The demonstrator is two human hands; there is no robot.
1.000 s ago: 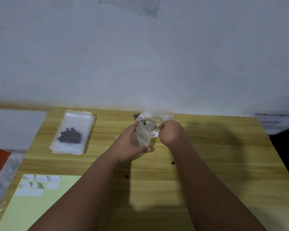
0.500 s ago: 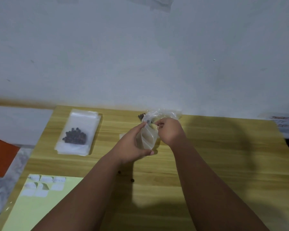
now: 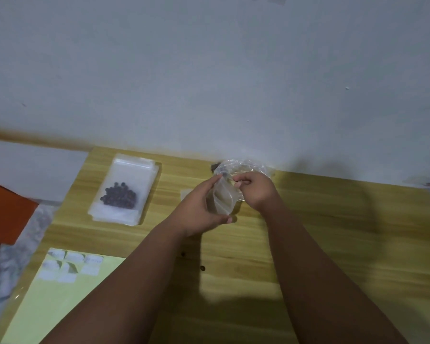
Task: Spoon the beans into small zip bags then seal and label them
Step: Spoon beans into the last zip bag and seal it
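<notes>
Zip bag (image 3: 222, 198) is held up off the wooden table (image 3: 333, 232), with the left hand (image 3: 199, 209) wrapped around it. Right hand (image 3: 256, 189) has its fingers curled at the top edge and seems to be pinching it, but it's pretty blurry. Clear sack of beans (image 3: 243, 166) sits right behind. Filled bag (image 3: 124, 189) lies well off to the left, label sheet (image 3: 70, 266) at the front-left, and two loose beans (image 3: 202, 268) between the forearms.

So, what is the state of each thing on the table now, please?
Left hand: grips small bag.
Right hand: pinches its top edge.
Small bag: upright, looks empty.
Filled bag: lying flat, beans inside, seal unclear.
Label sheet: flat, some labels on it.
Loose beans: two, on table.
</notes>
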